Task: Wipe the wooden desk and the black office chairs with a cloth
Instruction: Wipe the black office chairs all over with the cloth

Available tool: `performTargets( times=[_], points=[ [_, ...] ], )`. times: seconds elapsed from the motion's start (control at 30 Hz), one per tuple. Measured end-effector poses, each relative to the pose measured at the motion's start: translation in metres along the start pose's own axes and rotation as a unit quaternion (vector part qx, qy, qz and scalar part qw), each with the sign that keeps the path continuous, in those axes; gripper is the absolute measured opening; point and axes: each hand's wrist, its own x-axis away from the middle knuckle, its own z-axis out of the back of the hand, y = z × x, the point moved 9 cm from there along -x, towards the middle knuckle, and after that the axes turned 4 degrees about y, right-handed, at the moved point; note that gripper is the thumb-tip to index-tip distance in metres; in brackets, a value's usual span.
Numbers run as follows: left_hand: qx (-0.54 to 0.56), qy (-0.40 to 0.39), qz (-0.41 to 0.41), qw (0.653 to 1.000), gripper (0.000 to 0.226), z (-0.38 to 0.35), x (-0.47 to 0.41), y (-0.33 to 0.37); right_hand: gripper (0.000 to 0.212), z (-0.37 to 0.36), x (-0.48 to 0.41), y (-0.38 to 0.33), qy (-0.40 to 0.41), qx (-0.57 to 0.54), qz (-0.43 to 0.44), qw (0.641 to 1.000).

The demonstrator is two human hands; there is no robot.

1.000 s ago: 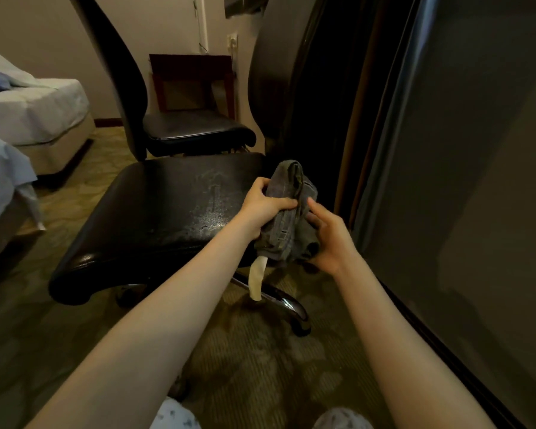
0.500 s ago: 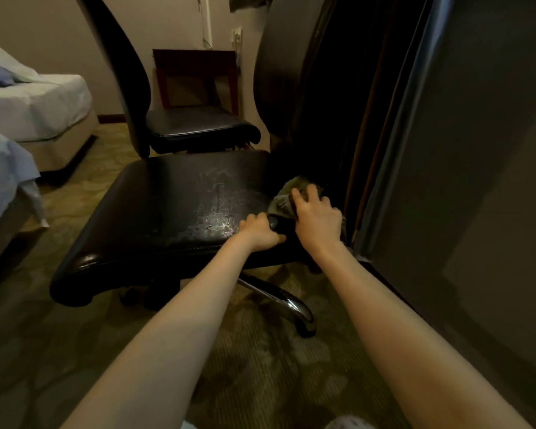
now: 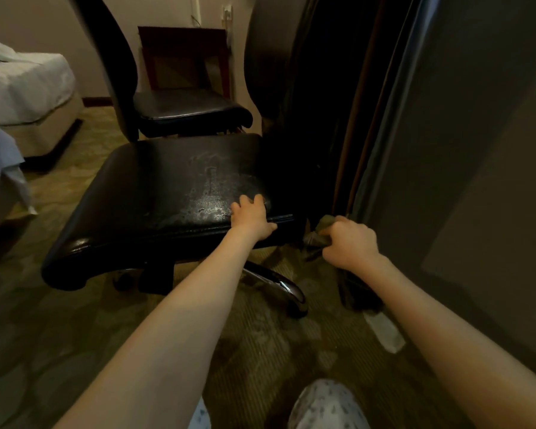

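Note:
A black office chair (image 3: 155, 193) stands right in front of me, its seat worn and shiny near the front right corner. My left hand (image 3: 252, 218) grips that front edge of the seat. My right hand (image 3: 350, 241) is closed on a bunched grey cloth (image 3: 317, 236), held just off the seat's right corner, low beside the chair's dark side. A second black office chair (image 3: 192, 109) stands behind the first, its backrest rising at the upper left. The wooden desk is not clearly in view.
A dark panel (image 3: 461, 150) fills the right side, close to my right arm. A bed (image 3: 25, 88) stands at the left. A chrome chair leg (image 3: 279, 283) juts out over the patterned carpet (image 3: 59, 351). A wooden frame (image 3: 186, 57) leans on the far wall.
Both hands came down from holding the cloth up in the air. The left hand took the seat's front edge; the right hand slid the cloth off the seat corner, down and right.

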Motion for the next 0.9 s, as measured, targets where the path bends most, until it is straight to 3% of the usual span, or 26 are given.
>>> performTargets(
  times=[0.13, 0.27, 0.4, 0.53, 0.9],
  points=[
    [0.022, -0.021, 0.010, 0.999, 0.061, 0.003, -0.002, 0.001, 0.041, 0.037, -0.002, -0.020, 0.116, -0.107, -0.038, 0.987],
    [0.012, -0.012, -0.003, 1.000, 0.053, 0.008, -0.004, -0.001, 0.051, 0.055, -0.033, -0.082, 0.179, -0.034, 0.018, 0.983],
    [0.000, -0.019, -0.014, 1.000, 0.061, -0.001, -0.016, -0.006, 0.040, 0.043, -0.098, -0.088, 0.100, 0.084, -0.024, 0.991],
    [-0.015, -0.042, -0.022, 0.999, 0.053, -0.004, -0.021, -0.003, 0.034, 0.040, -0.134, -0.082, 0.002, 0.166, -0.057, 0.984],
    [-0.027, -0.034, -0.022, 0.999, 0.059, -0.002, -0.019, -0.004, 0.047, 0.028, -0.115, -0.060, -0.045, 0.043, -0.096, 0.993]
  ],
)
